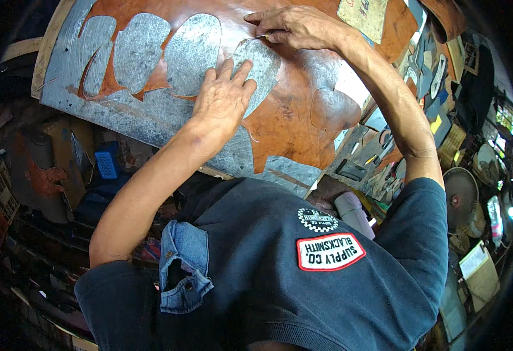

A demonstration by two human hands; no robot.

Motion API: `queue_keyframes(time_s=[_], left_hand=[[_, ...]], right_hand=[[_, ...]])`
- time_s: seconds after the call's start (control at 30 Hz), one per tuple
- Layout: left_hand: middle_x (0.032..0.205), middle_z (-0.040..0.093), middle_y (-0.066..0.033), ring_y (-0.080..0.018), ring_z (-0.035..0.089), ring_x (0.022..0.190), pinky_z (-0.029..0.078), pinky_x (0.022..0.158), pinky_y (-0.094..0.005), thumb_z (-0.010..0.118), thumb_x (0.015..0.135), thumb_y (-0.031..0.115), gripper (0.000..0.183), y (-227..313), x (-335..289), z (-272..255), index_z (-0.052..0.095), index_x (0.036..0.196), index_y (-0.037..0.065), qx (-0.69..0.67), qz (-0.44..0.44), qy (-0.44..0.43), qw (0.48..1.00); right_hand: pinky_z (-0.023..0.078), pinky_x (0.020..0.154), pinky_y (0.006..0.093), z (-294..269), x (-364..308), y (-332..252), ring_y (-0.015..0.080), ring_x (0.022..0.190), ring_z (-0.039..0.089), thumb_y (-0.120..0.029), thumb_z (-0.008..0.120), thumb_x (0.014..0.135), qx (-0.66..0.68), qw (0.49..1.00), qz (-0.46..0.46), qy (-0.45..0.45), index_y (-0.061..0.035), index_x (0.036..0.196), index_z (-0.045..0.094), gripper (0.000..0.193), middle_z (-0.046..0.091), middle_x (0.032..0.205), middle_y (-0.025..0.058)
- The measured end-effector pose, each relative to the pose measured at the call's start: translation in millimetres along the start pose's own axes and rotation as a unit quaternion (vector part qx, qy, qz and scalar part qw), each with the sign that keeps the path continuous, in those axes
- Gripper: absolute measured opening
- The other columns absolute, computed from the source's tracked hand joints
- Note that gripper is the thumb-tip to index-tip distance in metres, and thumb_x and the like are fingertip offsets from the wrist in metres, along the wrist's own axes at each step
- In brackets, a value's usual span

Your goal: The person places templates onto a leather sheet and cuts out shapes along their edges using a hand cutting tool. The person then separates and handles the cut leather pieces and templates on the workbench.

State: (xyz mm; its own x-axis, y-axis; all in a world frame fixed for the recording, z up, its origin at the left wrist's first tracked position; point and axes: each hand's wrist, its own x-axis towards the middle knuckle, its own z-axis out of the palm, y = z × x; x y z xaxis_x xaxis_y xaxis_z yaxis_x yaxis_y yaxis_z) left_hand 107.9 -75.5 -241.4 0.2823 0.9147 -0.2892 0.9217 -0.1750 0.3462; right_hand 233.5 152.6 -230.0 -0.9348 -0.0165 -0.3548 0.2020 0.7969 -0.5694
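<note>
A brown leather hide lies over a scuffed grey board. Several oval openings along its left part show grey surface. My left hand presses down with fingers spread on a grey oval; whether that is a flat template or the board cannot be made out. Just beyond it, at the oval's far edge, the fingers of my right hand are closed around a thin, pointed cutting tool. Its handle is mostly hidden in the hand. The tip is at or near the leather.
A cream card rests on the hide's far right. To the right, scraps, flat patterns and tools crowd the surface. A round fan stands farther right. Below the board's left edge is a blue plastic basket.
</note>
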Motion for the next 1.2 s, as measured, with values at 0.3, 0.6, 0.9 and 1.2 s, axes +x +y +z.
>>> queue_keyframes(time_s=[0.3,0.6,0.9,1.2], left_hand=[[0.151,0.04,-0.0123,-0.0348,0.042,0.134,0.042,0.098,-0.0468,0.065,0.073,-0.007,0.042,1.5,0.0,0.2,0.06,0.113,0.006,0.013,-0.002,0.003,1.0],[0.151,0.04,-0.0117,-0.0347,0.041,0.135,0.042,0.099,-0.0476,0.063,0.076,-0.006,0.041,2.7,-1.3,-2.9,0.059,0.115,0.006,0.015,-0.002,0.0,1.0],[0.15,0.04,-0.0123,-0.0362,0.042,0.135,0.042,0.099,-0.0493,0.065,0.074,-0.004,0.042,2.5,-2.1,2.4,0.06,0.115,0.006,0.013,0.004,0.015,1.0],[0.15,0.04,-0.0134,-0.0366,0.042,0.134,0.041,0.1,-0.0511,0.072,0.072,0.001,0.046,2.0,-1.5,2.0,0.059,0.115,0.006,0.009,0.006,0.005,1.0]], right_hand=[[0.049,0.095,0.0422,25.6,-10.0,6.9,0.0388,0.124,0.052,-0.018,0.054,0.09,0.012,0.995,-0.05,0.087,-0.0001,0.115,0.063,0.032,0.052,0.137,0.0233],[0.042,0.106,0.0403,52.4,-26.5,-7.6,0.0314,0.13,0.049,-0.022,0.056,0.096,-0.031,0.986,0.084,0.141,-0.0049,0.119,0.066,0.031,0.051,0.142,0.0132],[0.044,0.103,0.0395,71.3,-51.6,-29.1,0.0319,0.125,0.053,-0.021,0.055,0.095,-0.027,0.972,0.158,0.173,-0.0044,0.12,0.065,0.031,0.053,0.14,0.0124],[0.052,0.09,0.0432,104.2,-75.7,-53.0,0.0351,0.107,0.063,-0.017,0.057,0.09,0.016,0.933,0.229,0.276,-0.0053,0.111,0.069,0.027,0.06,0.127,0.015]])
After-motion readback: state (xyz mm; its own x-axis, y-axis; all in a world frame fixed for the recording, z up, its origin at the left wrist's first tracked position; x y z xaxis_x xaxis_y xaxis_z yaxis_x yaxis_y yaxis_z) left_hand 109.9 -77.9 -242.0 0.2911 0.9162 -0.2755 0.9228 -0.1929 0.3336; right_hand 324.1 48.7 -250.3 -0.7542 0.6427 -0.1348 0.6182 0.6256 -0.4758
